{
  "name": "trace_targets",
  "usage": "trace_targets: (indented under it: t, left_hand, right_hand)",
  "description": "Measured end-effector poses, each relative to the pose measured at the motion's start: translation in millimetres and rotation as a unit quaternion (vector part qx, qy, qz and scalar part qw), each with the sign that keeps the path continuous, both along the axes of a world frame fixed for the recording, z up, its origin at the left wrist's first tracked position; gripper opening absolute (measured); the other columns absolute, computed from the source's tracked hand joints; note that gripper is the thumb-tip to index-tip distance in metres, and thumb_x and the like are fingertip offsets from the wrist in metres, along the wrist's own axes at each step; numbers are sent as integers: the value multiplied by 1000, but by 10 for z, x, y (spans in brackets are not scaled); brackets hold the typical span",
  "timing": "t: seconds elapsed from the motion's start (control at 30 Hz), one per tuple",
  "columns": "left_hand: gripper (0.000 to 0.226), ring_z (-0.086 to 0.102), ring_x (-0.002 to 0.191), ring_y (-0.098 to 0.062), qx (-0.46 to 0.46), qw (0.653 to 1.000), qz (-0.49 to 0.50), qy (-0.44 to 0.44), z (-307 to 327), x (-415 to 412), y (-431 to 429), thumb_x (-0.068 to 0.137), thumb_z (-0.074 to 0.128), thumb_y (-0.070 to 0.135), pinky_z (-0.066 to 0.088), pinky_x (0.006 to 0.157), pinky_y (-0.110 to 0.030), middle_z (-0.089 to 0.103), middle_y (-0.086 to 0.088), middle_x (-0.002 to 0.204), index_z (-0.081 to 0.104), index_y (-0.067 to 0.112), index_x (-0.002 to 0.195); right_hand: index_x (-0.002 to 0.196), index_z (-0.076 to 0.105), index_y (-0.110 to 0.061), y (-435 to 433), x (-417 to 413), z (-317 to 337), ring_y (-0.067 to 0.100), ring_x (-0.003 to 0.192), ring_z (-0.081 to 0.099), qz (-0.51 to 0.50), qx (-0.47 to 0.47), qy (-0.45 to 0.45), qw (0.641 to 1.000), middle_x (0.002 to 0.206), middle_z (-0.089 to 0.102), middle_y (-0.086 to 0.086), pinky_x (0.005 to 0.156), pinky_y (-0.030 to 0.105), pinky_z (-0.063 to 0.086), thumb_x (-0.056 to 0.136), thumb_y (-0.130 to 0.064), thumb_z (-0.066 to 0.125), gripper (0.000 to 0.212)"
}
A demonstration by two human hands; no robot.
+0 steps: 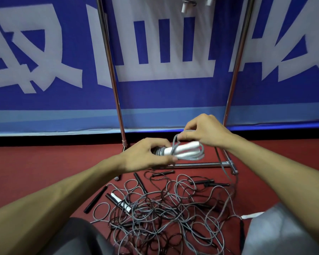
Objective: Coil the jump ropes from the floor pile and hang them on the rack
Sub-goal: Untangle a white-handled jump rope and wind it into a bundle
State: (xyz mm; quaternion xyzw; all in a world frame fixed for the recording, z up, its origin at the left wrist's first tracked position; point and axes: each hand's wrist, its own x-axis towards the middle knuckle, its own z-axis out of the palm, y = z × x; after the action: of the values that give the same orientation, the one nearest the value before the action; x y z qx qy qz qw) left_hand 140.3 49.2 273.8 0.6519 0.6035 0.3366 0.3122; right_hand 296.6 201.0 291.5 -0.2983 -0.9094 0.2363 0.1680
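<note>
Right, starting on the left: my left hand [145,155] grips the butt ends of the two white handles [182,150], fingers [160,143] curled over the top and thumb underneath. The pair lies level in the air, pointing rightward above the base bar [201,164] of the rack [110,61]. The grey cord [197,157] is wound round those handles in a few loose turns. I judge it light, limp and a little springy. Coated cord like this will likely slide and spring open unless pinched, whereas the handles are stiff and give the sure place to hold. Further right, my right hand [206,133] pinches one upstanding loop of that cord between thumb and forefinger, just above the handles' middle, the other fingers curled. From beneath that hand the free tail [226,173] drops away to the floor pile [164,208], a tangle of grey and black ropes lying on the red floor [44,162] below both hands and well apart from them. I would keep the tail lightly taut as further turns go on, since it may snag in the tangle. The rack uprights rise just behind the bundle, one to either side.
</note>
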Motion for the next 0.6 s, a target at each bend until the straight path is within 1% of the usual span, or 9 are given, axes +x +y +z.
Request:
trace_targets:
  t: [0.07,0.13,0.2,0.3,0.33,0.4,0.5,0.53,0.6]
  left_hand:
    - [3,57,63,-17,16,994,33,-106,10,-16,0,89,67,11,47,56,-27,66,-7,74,65,12,90]
    - [18,60,67,-21,39,980,81,-179,18,-40,21,84,63,13,50,56,-28,69,-12,82,63,3,99]
    - [27,60,65,-23,56,963,136,-226,19,-82,53,81,58,17,51,54,-30,67,-15,84,61,1,102]
    - [25,61,62,-23,81,932,194,-295,24,-140,78,92,56,13,50,51,-30,67,-15,89,58,14,117]
    - [33,61,61,-23,92,922,200,-319,21,-164,79,93,54,13,50,50,-31,68,-12,88,56,24,124]
    - [40,61,63,-21,110,908,211,-346,32,-196,78,94,54,14,52,52,-31,69,-6,87,57,39,124]
    - [22,60,64,-23,122,905,261,-314,44,-206,88,93,56,13,52,51,-29,67,-5,81,66,25,109]
    - [15,60,63,-23,115,905,283,-298,32,-209,96,93,57,13,51,49,-27,66,-7,80,65,19,104]
    - [6,59,59,-20,96,905,314,-272,-17,-218,121,93,58,13,47,45,-22,64,-7,78,62,12,97]
  right_hand:
    - [75,71,-9,25,7,-14,13,65,47,9,-21,-25,999,73,65,18,57,28,37,87,-24,65,20]
    - [74,70,-17,-22,-8,-37,13,62,55,22,-80,-29,996,69,66,7,58,24,41,95,-33,56,29]
    - [79,70,-16,-119,-40,-49,15,57,60,57,-188,-33,980,69,67,5,56,22,46,99,-46,42,46]
    - [94,68,-3,-241,-108,-14,18,51,61,108,-285,-56,951,67,65,13,47,21,45,99,-54,25,66]
    - [97,65,-3,-272,-129,14,19,50,62,114,-298,-60,946,66,65,13,46,21,46,99,-54,25,65]
    - [100,58,-6,-311,-172,56,23,55,65,120,-327,-63,935,61,63,11,49,23,49,101,-47,36,48]
    - [96,53,-9,-324,-219,51,27,72,68,135,-276,-124,943,53,62,3,65,30,49,100,-32,49,23]
    - [94,52,-9,-327,-233,45,27,74,68,138,-244,-163,946,51,62,0,70,32,49,100,-30,51,21]
    - [90,50,-10,-335,-252,40,26,71,70,142,-196,-236,941,53,64,0,70,30,49,100,-29,51,21]
